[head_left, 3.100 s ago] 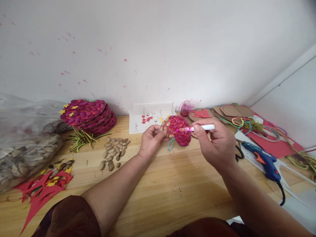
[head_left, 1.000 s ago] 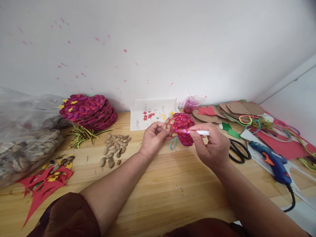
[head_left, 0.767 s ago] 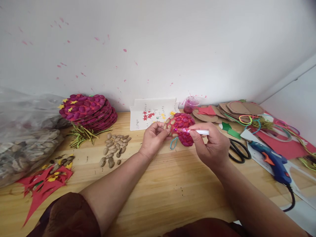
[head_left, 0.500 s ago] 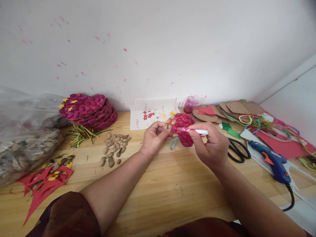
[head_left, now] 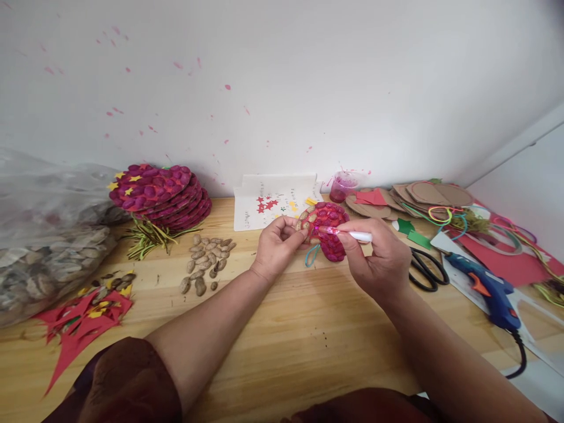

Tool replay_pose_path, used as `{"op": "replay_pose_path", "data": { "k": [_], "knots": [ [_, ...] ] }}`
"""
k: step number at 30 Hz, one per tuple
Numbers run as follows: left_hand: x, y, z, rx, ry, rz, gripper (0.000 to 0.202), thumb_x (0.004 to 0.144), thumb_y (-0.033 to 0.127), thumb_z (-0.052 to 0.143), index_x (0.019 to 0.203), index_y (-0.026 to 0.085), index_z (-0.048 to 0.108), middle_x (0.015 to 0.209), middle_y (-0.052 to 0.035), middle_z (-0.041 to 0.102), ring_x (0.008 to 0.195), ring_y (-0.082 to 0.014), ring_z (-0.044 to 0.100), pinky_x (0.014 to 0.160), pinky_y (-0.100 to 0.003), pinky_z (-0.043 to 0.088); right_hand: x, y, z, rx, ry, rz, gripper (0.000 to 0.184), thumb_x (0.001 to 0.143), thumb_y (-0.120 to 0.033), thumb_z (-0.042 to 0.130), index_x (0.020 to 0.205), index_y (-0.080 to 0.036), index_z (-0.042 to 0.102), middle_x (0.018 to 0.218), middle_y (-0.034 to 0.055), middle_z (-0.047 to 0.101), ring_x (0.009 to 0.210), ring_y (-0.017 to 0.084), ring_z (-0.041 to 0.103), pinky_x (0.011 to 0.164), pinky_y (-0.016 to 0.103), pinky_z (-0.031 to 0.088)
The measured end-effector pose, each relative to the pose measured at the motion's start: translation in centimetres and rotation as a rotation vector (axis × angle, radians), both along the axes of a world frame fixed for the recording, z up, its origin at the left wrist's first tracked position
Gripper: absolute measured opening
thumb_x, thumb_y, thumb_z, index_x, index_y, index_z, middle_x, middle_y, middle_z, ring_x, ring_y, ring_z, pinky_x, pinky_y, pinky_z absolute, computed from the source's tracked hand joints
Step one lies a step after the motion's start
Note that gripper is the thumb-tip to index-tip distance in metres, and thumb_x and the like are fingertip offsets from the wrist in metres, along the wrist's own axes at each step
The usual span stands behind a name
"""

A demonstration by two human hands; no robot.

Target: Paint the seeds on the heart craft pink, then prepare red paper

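Peanut-covered piece (head_left: 333, 249) sits between the two sets of fingers. Left hand (head_left: 278, 247): thumb and fingers pinch its left edge. Right hand (head_left: 376, 252): fingers grip a white-handled brush (head_left: 362, 237), bristles at the piece's middle, contact likely. Progress: most shells beside the right fingertips are magenta; a few bare shells (head_left: 300, 224) next to the left fingertips remain tan, so coating looks well advanced but incomplete. Teal loop (head_left: 312, 255) lies just below the left fingertips. Stack of magenta pieces (head_left: 154, 192), well left of the left fingers, appears already coated; loose peanuts (head_left: 204, 257), nearer them, are uncoated. Versus 3.1 s ago: brush's outer end sits lower, and scissors (head_left: 434, 274), right of the right fingers, show more fully. Both grasps unchanged. Newly coated shells: cannot count.
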State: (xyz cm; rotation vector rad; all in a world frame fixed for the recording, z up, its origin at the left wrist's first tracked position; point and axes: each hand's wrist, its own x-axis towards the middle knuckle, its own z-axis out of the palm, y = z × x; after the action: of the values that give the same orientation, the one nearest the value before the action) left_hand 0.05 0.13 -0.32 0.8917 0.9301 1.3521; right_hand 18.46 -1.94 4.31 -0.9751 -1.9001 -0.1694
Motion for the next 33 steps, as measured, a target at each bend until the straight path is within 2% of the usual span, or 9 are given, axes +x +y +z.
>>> {"op": "replay_pose_path", "data": {
  "k": [6, 14, 21, 33],
  "knots": [
    [-0.07, -0.08, 0.0, -0.005, 0.005, -0.011, 0.042, 0.065, 0.041, 0.093, 0.084, 0.018, 0.063, 0.062, 0.004, 0.063, 0.064, -0.0147, 0.071, 0.071, -0.03, 0.064, -0.08, -0.12, 0.06, -0.007, 0.0, 0.009, 0.003, 0.096, -0.023, 0.067, 0.097, -0.023, 0.07, 0.087, 0.0029, 0.078, 0.078, 0.019, 0.072, 0.074, 0.033, 0.057],
    [-0.01, -0.04, 0.01, 0.0, 0.0, -0.003, 0.041, 0.065, 0.04, 0.093, 0.083, 0.017, 0.064, 0.063, 0.0036, 0.064, 0.063, -0.0139, 0.07, 0.073, -0.031, 0.064, -0.34, -0.28, 0.1, -0.023, -0.006, 0.056, 0.004, 0.096, -0.021, 0.067, 0.096, -0.023, 0.07, 0.086, 0.0028, 0.078, 0.078, 0.019, 0.072, 0.074, 0.033, 0.056],
    [-0.08, 0.0, -0.07, -0.005, -0.008, -0.018, 0.044, 0.064, 0.043, 0.093, 0.084, 0.017, 0.063, 0.064, 0.0032, 0.065, 0.065, -0.0158, 0.072, 0.072, -0.031, 0.064, -0.19, -0.08, 0.07, 0.002, 0.0, 0.008, 0.003, 0.096, -0.022, 0.068, 0.097, -0.023, 0.07, 0.087, 0.0023, 0.078, 0.08, 0.019, 0.072, 0.075, 0.032, 0.056],
    [-0.01, -0.03, -0.02, -0.009, -0.014, -0.014, 0.043, 0.065, 0.042, 0.093, 0.084, 0.017, 0.064, 0.065, 0.0024, 0.066, 0.065, -0.015, 0.071, 0.072, -0.03, 0.063, -0.4, -0.38, -0.05, 0.008, -0.055, 0.093, 0.005, 0.096, -0.021, 0.066, 0.098, -0.024, 0.069, 0.085, 0.0023, 0.078, 0.073, 0.019, 0.069, 0.07, 0.033, 0.056]
  ]
}}
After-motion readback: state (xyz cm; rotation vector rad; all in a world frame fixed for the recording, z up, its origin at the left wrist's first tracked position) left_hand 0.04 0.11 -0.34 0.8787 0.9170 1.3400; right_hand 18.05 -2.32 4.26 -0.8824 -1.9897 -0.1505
